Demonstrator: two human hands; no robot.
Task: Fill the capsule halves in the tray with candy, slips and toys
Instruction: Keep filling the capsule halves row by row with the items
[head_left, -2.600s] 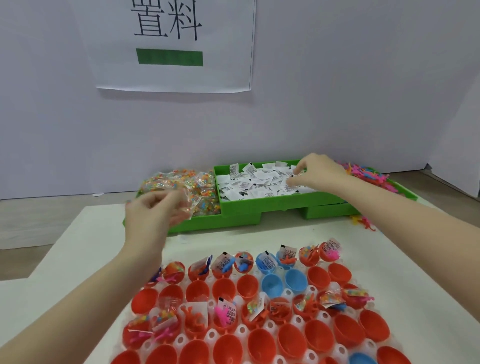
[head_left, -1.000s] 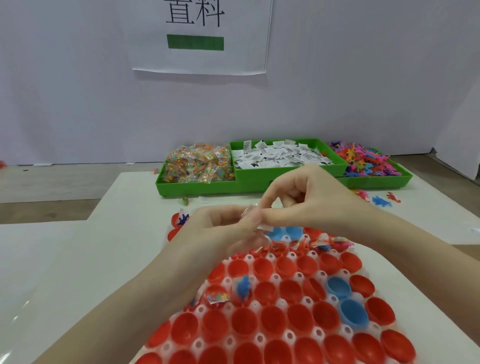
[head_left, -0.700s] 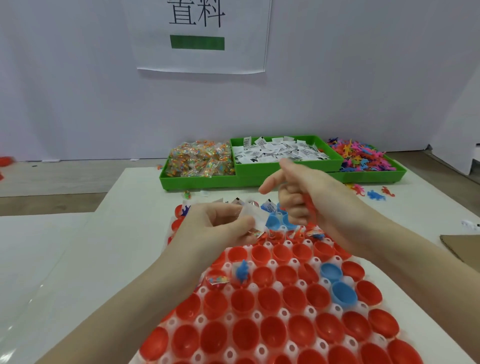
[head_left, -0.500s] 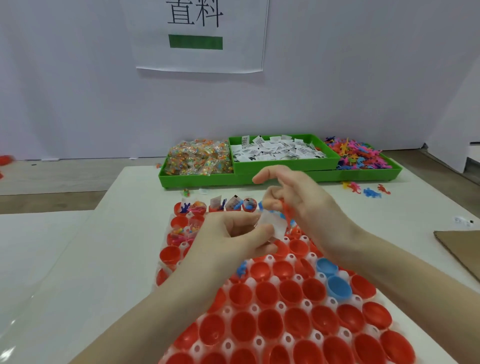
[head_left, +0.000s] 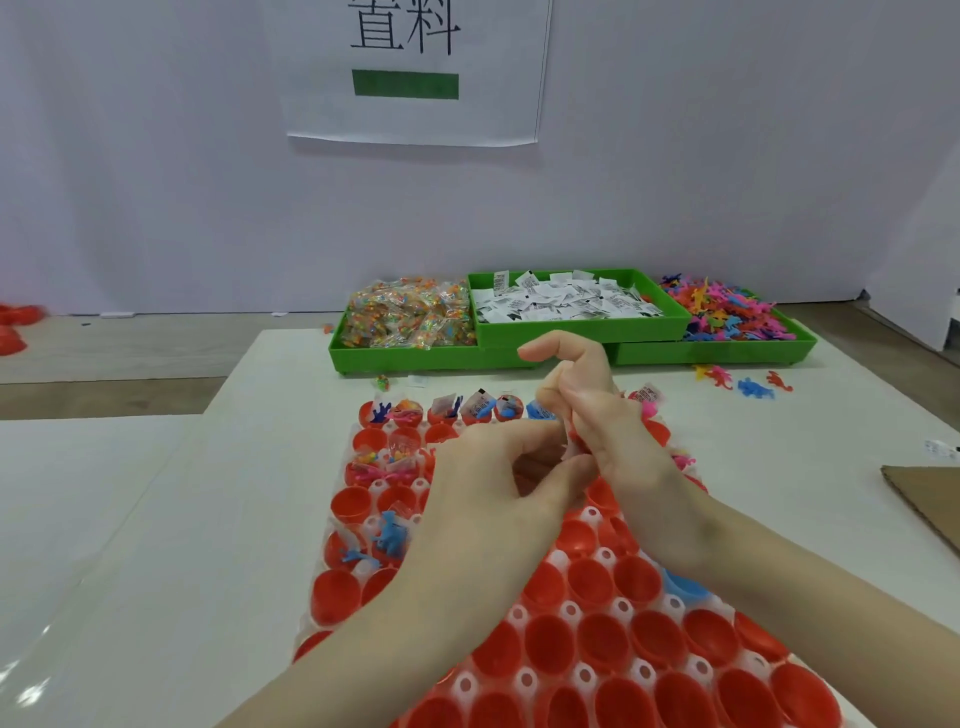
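Head view: both hands meet above the capsule tray.

it looked like a small packing workstation: a printed paper sign hung on a plain white partition wall, green bins of sorted candy, slips and toys lined a covered table, beside a tray of capsule halves.

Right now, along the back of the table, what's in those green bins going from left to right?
Candy packets → paper slips → plastic toys, with some loose toys spilled on the table in front of that last bin.
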